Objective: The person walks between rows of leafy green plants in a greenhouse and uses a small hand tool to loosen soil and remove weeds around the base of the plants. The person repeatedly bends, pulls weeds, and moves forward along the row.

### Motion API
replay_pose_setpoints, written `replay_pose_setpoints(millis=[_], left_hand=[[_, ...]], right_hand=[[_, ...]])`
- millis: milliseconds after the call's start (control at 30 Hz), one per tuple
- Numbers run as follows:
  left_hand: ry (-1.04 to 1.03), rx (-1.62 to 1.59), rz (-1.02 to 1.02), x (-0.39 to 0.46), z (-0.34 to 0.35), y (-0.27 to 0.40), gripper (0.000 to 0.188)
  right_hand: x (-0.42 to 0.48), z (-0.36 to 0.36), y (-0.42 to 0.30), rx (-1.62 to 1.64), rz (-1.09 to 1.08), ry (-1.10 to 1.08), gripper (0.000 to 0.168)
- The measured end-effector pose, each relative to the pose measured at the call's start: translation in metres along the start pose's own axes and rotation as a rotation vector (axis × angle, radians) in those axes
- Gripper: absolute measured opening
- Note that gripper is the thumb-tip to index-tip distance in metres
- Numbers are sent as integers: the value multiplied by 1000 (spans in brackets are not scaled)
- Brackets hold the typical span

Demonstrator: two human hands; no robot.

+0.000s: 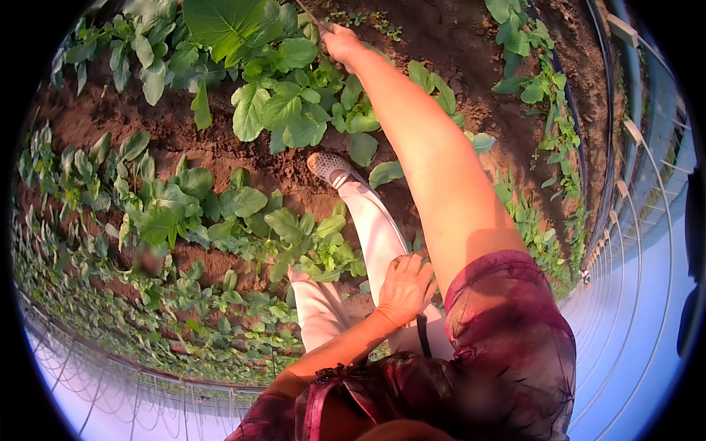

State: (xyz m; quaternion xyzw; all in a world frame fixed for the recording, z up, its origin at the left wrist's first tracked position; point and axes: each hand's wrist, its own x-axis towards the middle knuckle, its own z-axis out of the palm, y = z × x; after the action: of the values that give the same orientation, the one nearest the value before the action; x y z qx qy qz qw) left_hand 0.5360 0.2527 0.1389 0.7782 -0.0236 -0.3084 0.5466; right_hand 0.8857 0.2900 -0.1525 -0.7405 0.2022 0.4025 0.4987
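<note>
My right hand is stretched far forward, at the upper middle of the view. Its fingers are closed around a thin stick or handle, whose far end runs out past the top edge. Below and beside this hand grow broad-leaved green plants, one with a large bright leaf. My left hand lies on the knee of my pale trousers, fingers slightly bent and apart, holding nothing. A perforated light shoe stands on the brown soil between plant rows.
More leafy rows spread to the left and below. At right, a dark hose runs beside a vine-like row, with curved metal hoops beyond. A distant person is near the hoops. Another leg of the trousers is by the plants.
</note>
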Motion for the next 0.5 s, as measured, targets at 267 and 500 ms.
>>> replay_pose_setpoints(millis=[267,500], left_hand=[[-47,72,-30,-1,3,1,39],[-65,96,2,-1,4,7,31]], right_hand=[[-60,-59,47,-80,22,42,43],[-23,-71,64,-98,-107,218,44]])
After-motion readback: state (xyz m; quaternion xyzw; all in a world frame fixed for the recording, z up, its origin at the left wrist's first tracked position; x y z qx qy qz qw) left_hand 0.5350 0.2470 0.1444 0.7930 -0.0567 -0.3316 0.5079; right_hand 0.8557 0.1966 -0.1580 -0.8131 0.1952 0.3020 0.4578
